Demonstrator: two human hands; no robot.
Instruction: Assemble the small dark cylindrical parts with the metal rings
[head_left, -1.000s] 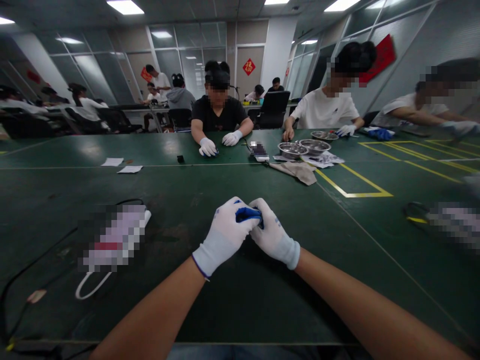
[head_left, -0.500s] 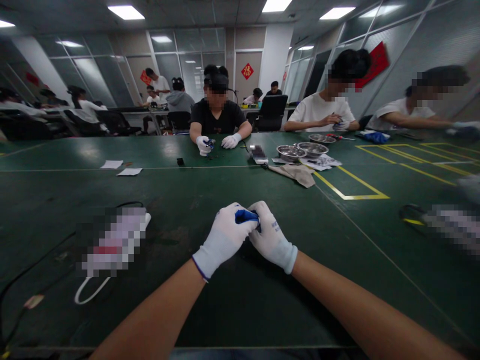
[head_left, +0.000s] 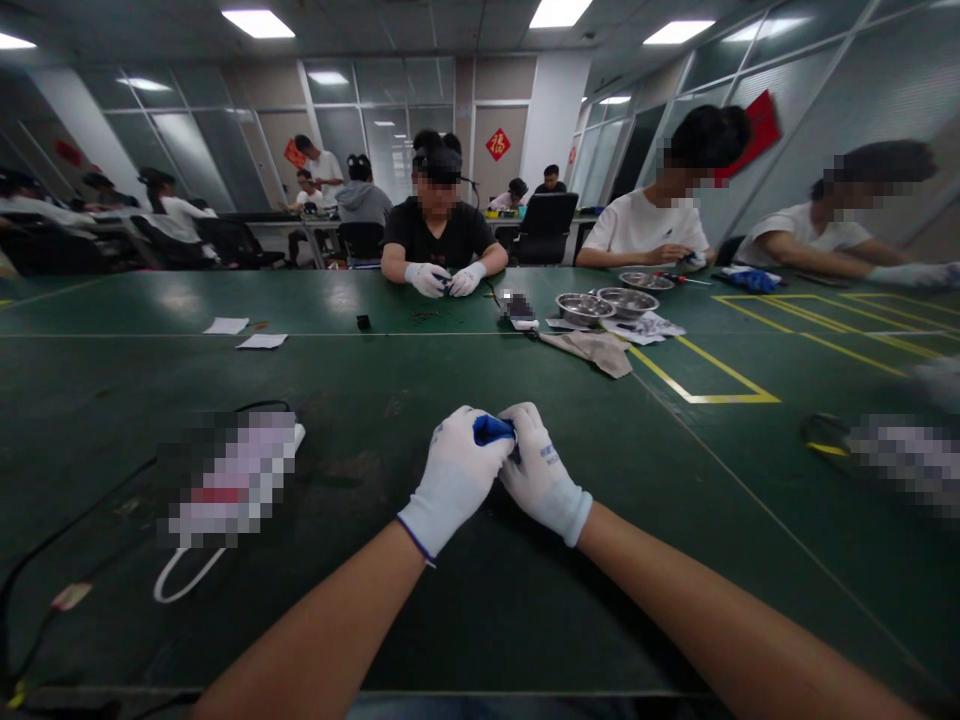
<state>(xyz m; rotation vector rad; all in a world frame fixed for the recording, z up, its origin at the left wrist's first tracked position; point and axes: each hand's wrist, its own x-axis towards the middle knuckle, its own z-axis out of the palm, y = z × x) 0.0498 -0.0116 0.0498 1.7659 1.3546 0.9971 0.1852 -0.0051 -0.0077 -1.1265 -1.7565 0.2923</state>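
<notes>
Over the green table (head_left: 480, 620), my left hand (head_left: 457, 480) and my right hand (head_left: 541, 475) meet at the fingertips. Both wear white knit gloves with blue palms. The left fingers curl inward, and the blue palm coating shows between thumb and forefinger. My right fingers are bent and pressed against the left ones. A small dark bit shows where the hands meet, but its kind cannot be made out. Whatever lies inside the grip is hidden by the gloves.
A blurred-out device with a white strap (head_left: 234, 475) lies left, a dark cable beside it. Metal bowls (head_left: 585, 308), a beige cloth (head_left: 596, 352) and papers (head_left: 261, 341) lie farther off. A gloved co-worker (head_left: 439, 235) sits opposite; others sit at the right. Yellow tape (head_left: 720, 397) marks the table.
My hands keep nearly the same pose, with the view shifted slightly. Across the table, the co-worker's gloved hands have come together.
</notes>
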